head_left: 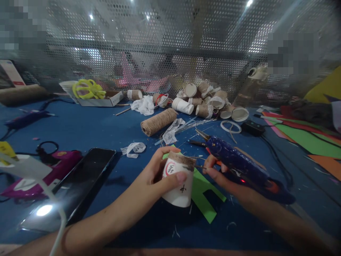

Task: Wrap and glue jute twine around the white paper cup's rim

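Note:
My left hand is wrapped round a white paper cup with printed marks, fingers behind it and thumb across the front. Brown twine circles one end of the cup, at the top as it is held. A strand runs from there to my right hand, whose thumb and finger pinch it. Just above and beside my right hand is a dark blue hot glue gun, nozzle pointing up and left, with a small red light on. I cannot tell whether it rests on the table or against that hand. Green cut paper lies beneath the cup.
A twine roll lies behind the cup; further back are piled twine-wrapped cups. Left are a phone, a magenta glue gun and a box with yellow scissors. Coloured paper and a cable lie right.

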The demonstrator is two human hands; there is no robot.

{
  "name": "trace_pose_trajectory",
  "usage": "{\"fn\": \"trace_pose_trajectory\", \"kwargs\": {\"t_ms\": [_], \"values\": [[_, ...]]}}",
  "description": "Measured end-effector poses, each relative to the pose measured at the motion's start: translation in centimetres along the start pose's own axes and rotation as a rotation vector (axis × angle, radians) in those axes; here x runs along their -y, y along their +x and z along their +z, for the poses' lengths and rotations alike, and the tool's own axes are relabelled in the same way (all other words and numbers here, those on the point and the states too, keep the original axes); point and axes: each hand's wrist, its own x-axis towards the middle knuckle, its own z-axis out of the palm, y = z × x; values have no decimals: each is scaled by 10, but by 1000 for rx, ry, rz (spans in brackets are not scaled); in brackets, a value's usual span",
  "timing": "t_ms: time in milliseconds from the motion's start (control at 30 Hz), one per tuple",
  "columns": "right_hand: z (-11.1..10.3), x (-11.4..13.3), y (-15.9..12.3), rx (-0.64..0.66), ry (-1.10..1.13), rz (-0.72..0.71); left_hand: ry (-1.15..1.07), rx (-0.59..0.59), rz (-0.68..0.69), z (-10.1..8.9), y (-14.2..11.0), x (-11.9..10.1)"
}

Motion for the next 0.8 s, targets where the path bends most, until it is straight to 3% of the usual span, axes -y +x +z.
{"fn": "trace_pose_trajectory", "kwargs": {"t_ms": [167,267,800], "values": [[2,19,0,7,-30,-5,82,-65,-46,4,1,-4],[3,25,1,7,-37,-44,59,-41,-23,1,2,-1],[3,22,1,51,-16,-54,-17,22,-26,-1,2,2]]}}
